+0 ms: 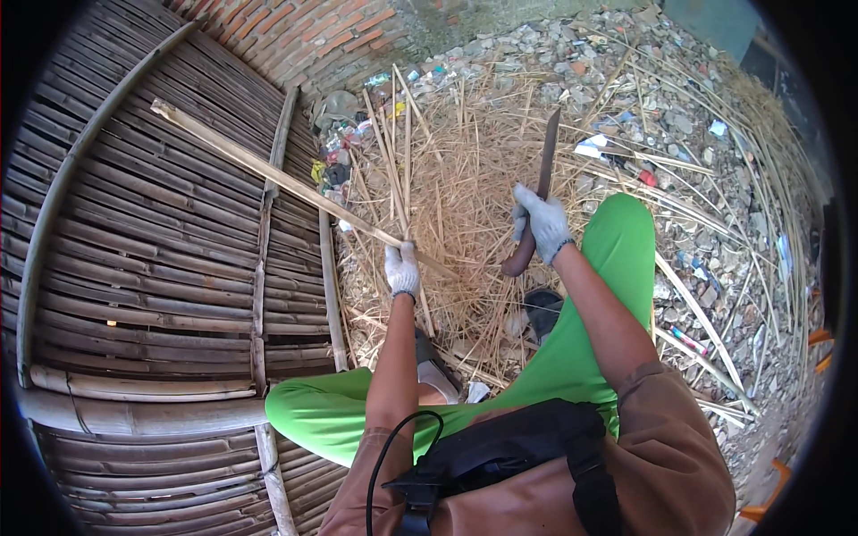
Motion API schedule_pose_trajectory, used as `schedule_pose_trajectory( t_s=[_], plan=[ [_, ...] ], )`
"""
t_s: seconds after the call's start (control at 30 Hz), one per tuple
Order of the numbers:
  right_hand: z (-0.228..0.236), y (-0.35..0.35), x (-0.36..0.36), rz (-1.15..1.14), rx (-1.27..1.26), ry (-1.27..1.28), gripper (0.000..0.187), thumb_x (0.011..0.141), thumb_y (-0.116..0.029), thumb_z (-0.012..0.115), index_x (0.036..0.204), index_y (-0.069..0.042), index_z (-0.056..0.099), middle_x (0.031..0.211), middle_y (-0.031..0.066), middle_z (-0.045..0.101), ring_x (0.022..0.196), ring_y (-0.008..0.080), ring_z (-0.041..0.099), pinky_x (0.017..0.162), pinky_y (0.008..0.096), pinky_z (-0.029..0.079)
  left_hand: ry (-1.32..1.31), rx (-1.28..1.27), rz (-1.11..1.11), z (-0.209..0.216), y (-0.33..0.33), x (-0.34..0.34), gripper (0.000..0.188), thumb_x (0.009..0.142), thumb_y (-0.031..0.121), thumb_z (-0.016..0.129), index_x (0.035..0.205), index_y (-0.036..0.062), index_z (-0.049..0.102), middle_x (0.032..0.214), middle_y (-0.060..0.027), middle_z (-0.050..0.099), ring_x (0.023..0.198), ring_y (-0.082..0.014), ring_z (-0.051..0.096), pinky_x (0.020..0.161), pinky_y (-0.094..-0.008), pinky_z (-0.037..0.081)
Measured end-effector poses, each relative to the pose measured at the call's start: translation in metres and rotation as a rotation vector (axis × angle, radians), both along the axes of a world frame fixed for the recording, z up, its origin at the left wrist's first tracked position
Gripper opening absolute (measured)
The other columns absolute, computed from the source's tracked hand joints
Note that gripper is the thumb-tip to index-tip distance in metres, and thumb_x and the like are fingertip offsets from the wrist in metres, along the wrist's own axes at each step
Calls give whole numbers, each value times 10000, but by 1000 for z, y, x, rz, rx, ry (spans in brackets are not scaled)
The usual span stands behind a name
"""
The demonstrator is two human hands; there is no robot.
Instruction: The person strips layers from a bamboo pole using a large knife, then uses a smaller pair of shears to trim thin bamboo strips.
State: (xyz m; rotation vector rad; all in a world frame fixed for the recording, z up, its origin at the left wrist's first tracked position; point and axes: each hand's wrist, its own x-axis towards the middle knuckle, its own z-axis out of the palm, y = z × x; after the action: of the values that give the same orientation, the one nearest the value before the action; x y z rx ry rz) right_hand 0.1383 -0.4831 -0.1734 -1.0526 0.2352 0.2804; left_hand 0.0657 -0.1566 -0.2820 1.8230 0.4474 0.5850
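Observation:
In a white knitted glove, my left hand (402, 268) is closed round a long split bamboo strip (277, 177), near its right end. The strip slants up to the far left, across the front of a bamboo slat panel. My right hand (542, 221), gloved as well, grips a machete by its curved wooden handle (519, 257). Its dark blade (549, 152) points up and away from me, apart from the strip. Between and beyond my hands lies a heap of thin bamboo shavings (474, 179). Several cut strips (391, 161) lie on its left side.
The bamboo slat panel (161, 268) fills the left side. A brick wall (304, 36) stands at the back. Rubble ground (572, 54) with litter and loose bamboo lengths (706, 304) spreads to the right. My shoes (542, 311) rest at the heap's near edge, below my bent knees.

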Motion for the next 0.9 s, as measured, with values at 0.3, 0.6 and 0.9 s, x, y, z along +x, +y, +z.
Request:
schedule_pose_trajectory(
  t_s=[0.3, 0.6, 0.9],
  plan=[
    [-2, 6, 4, -4, -31, 19, 369, 1000, -369, 782, 860, -56, 647, 695, 57, 644, 467, 179, 601, 424, 351, 515, -70, -6, -19, 48, 46, 13, 287, 1101, 179, 597, 1340, 19, 601, 1034, -42, 676, 933, -149, 614, 839, -319, 536],
    [-4, 3, 10, 3, -93, 35, 382, 996, -374, 784, 846, -52, 645, 692, 61, 644, 465, 181, 598, 426, 354, 518, 209, -107, -2, 67, 53, -23, 222, 1076, 297, 617, 1024, 88, 564, 737, -24, 623, 593, -122, 617, 486, -280, 486],
    [10, 21, 0, 53, -12, 15, 360, 990, -376, 793, 886, -71, 633, 709, 54, 645, 496, 175, 614, 432, 361, 536, 361, 103, 235, -84, 114, -86, 359, 983, 298, 708, 1082, -47, 691, 788, -122, 704, 735, -258, 686, 675, -408, 538]
  ],
)
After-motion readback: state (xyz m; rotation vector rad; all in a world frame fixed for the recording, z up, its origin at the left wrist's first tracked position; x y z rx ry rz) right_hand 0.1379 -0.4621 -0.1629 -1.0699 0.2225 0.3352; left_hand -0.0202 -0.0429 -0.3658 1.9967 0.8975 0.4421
